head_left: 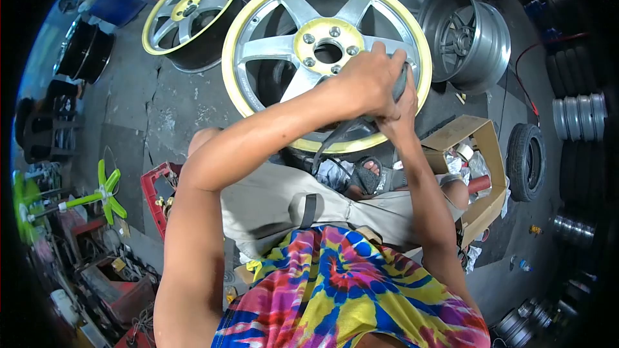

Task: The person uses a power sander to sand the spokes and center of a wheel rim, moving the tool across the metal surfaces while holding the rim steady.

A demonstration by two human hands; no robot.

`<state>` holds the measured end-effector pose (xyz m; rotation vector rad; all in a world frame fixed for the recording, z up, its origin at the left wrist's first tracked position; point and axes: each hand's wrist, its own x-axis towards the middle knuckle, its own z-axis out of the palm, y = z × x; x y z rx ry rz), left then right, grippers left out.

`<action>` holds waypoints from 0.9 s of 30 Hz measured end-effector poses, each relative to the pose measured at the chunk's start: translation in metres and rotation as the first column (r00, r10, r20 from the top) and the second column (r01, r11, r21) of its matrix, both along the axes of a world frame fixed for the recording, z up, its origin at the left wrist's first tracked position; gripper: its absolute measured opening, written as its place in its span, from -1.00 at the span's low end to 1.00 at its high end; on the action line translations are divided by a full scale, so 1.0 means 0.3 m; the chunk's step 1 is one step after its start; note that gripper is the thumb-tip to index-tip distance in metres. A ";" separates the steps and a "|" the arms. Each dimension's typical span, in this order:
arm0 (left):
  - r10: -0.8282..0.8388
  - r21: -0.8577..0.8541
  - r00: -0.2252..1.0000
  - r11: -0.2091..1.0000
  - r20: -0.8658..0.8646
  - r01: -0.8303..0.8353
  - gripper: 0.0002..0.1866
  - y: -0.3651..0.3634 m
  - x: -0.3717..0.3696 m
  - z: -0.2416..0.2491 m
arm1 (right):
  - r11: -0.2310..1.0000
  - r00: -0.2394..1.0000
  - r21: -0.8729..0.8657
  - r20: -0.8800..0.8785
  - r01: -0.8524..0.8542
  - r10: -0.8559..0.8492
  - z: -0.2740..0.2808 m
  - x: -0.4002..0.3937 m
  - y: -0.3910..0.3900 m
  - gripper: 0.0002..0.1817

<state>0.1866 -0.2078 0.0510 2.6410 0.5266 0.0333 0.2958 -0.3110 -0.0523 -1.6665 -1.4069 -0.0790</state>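
A large alloy wheel with silver spokes, a yellow outer lip and a yellow hub face lies in front of me. My left hand reaches across to its right side, fingers wrapped over a dark handheld tool. Lower down, my right hand grips the same tool from the right. A dark cord trails from under the hands toward my lap. Most of the tool is hidden by my fingers, so its exact kind and whether it touches the spoke cannot be made out.
Another yellow-lipped wheel stands at upper left, and a grey wheel at upper right. A cardboard box with bottles and wrappings sits by my right knee, near a tyre. A red crate and a green fan are leftward.
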 end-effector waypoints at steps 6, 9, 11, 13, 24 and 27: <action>0.127 -0.028 0.992 0.992 0.026 -0.127 0.10 0.179 0.090 -0.016 | 0.981 0.996 -0.192 -0.089 -0.019 0.002 0.038 0.113 0.176 0.14; 0.160 -0.065 0.978 0.986 0.134 -0.152 0.16 0.258 0.108 -0.064 | 0.996 1.000 -0.084 0.010 -0.027 0.028 0.057 0.162 0.264 -0.09; 0.164 -0.041 0.966 0.986 0.199 -0.159 0.19 0.294 0.135 -0.081 | 0.992 0.999 -0.123 0.040 -0.008 0.013 0.083 0.192 0.296 -0.09; 0.158 -0.090 0.972 0.986 0.172 -0.144 0.19 0.329 0.170 -0.071 | 1.000 0.994 -0.028 0.112 0.002 0.001 0.077 0.223 0.330 -0.12; -0.055 -0.039 0.983 0.997 0.173 0.063 0.11 0.453 0.307 -0.086 | 0.979 0.981 -0.060 0.007 0.194 -0.194 0.082 0.233 0.369 -0.37; -0.061 -0.015 0.983 0.998 0.174 0.065 0.13 0.504 0.317 -0.080 | 0.970 0.973 -0.083 0.038 0.229 -0.226 0.041 0.272 0.443 -0.36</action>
